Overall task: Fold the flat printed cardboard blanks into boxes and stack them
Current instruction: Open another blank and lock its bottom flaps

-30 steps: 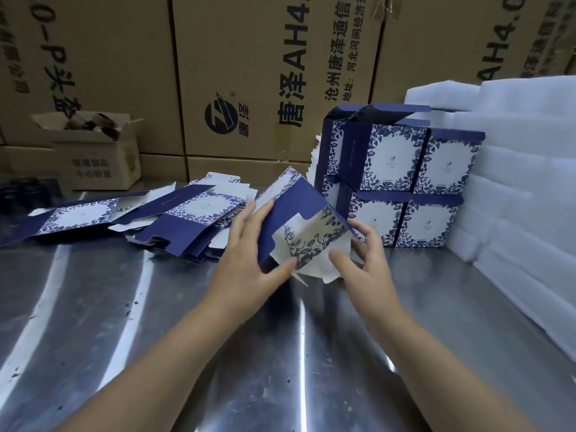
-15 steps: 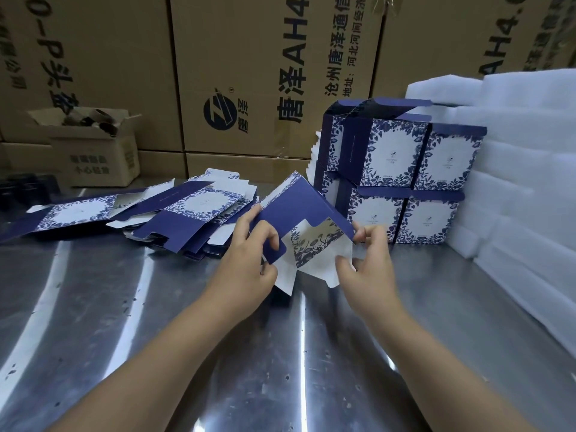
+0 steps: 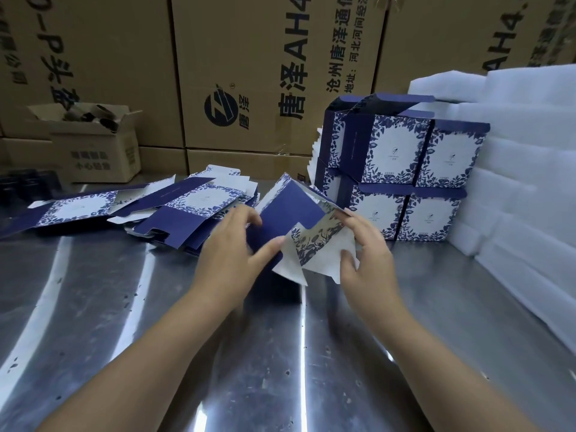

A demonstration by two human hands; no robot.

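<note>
Both hands (image 3: pixel 232 260) (image 3: pixel 367 260) grip one half-folded blank (image 3: pixel 290 213); four boxes (image 3: pixel 402 173) stacked behind.

arms | we see two forearms, bare from frame edge to wrist | left hand (image 3: pixel 230 260) on the arm from 7 o'clock | right hand (image 3: pixel 371 263) on the arm from 5 o'clock | both hands bare

Left hand (image 3: pixel 230 257) grips the navy panel of a half-folded blank (image 3: pixel 290 213). Right hand (image 3: pixel 367 260) pinches its printed flap. Pile of flat blanks (image 3: pixel 187 210) at 10 o'clock on the steel table (image 3: pixel 124 307). Folded boxes (image 3: pixel 405 169) stacked two high at 1 o'clock, against white foam sheets (image 3: pixel 530 151) at 3. Brown cartons (image 3: pixel 249 57) along 12.
</note>
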